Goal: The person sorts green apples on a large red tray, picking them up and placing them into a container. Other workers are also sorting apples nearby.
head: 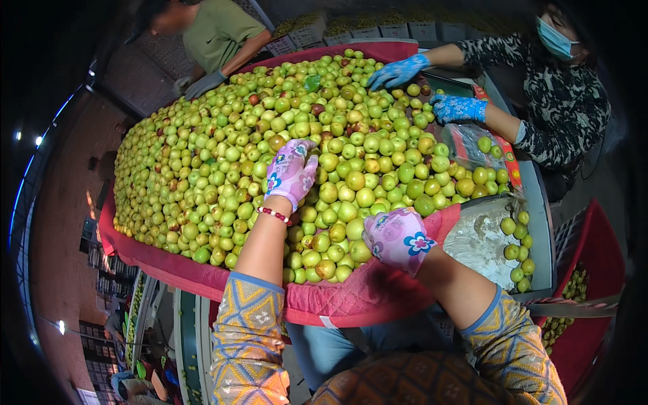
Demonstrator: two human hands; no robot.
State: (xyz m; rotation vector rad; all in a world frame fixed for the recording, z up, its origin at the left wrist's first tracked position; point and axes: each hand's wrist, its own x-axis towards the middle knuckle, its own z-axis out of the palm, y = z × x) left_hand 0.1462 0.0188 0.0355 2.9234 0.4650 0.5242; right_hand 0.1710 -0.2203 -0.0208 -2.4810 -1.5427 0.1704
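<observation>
A broad heap of round green jujubes (pixel 243 182), some with brown-red patches, lies before me on a table lined with red cloth (pixel 354 304). My left hand (pixel 291 174), in a pink flowered glove, reaches into the middle of the heap. Its fingers bend down over the fruit, and whether one is held is hidden. Close to the near right edge of the heap is my right hand (pixel 400 238), gloved alike. The back of that hand faces up and its curled fingers are mostly hidden, so I cannot tell what it holds.
A co-worker's blue gloves (pixel 397 72) touch the fruit at right; another person's grey glove (pixel 205 83) is at far left. A metal chute (pixel 481 238) holds several jujubes beside a red-lined crate (pixel 597 253). Filled crates (pixel 309 33) stand behind. A conveyor (pixel 188 329) runs below left.
</observation>
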